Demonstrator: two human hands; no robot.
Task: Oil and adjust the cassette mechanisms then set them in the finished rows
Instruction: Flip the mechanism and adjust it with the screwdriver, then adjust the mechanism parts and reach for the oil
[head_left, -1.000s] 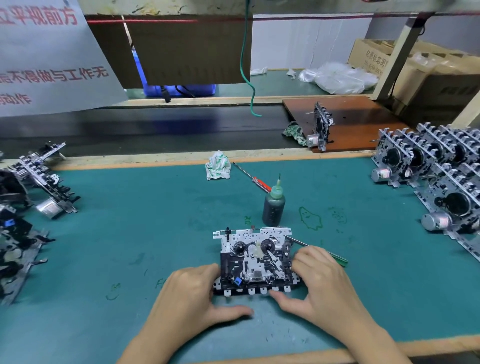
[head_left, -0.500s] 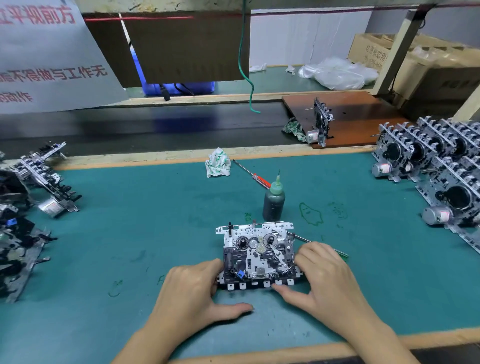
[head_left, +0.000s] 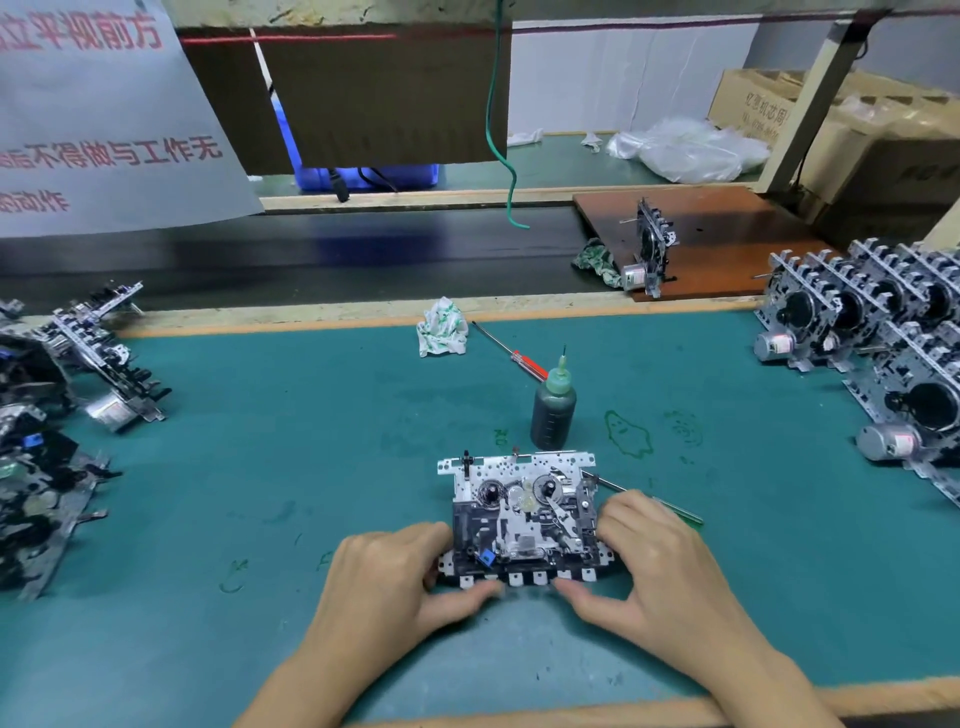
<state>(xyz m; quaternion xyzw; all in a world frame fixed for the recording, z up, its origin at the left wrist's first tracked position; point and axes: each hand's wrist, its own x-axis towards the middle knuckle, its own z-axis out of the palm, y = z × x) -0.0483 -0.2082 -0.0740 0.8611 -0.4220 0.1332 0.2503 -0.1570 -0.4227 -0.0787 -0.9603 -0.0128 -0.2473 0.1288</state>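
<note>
1. At the far left of the teal bench mat (head_left: 260, 467) lies a loose heap of black-and-silver cassette mechanisms (head_left: 47, 447), tilted against one another. Judging by the disorder, these are probably the ones waiting for oil.

2. The person's left hand (head_left: 387, 587) grips the near-left corner of the flat silver-and-black cassette mechanism (head_left: 522, 519) that lies face up in the middle of the mat. The fingers curl over its left edge and the thumb presses along the tabbed front edge, which would keep the plate from sliding.

3. Just behind that mechanism stands a small dark oil bottle with a green needle cap (head_left: 554, 410). It is upright and within easy reach, not in either hand.

4. Farther back lie a crumpled white-and-green rag (head_left: 441, 327) and a thin red-handled screwdriver (head_left: 511, 353).

5. The right hand (head_left: 660, 571) mirrors the left: fingers curled onto the mechanism's right edge, thumb at the front. Beneath it a green-handled screwdriver (head_left: 670, 509) lies on the mat, apparently set down so both hands can work the part.

6. At the right edge stand neat rows of upright silver mechanisms with round motors (head_left: 878, 343) — evidently the finished rows, where the held piece seems due to go.
</note>
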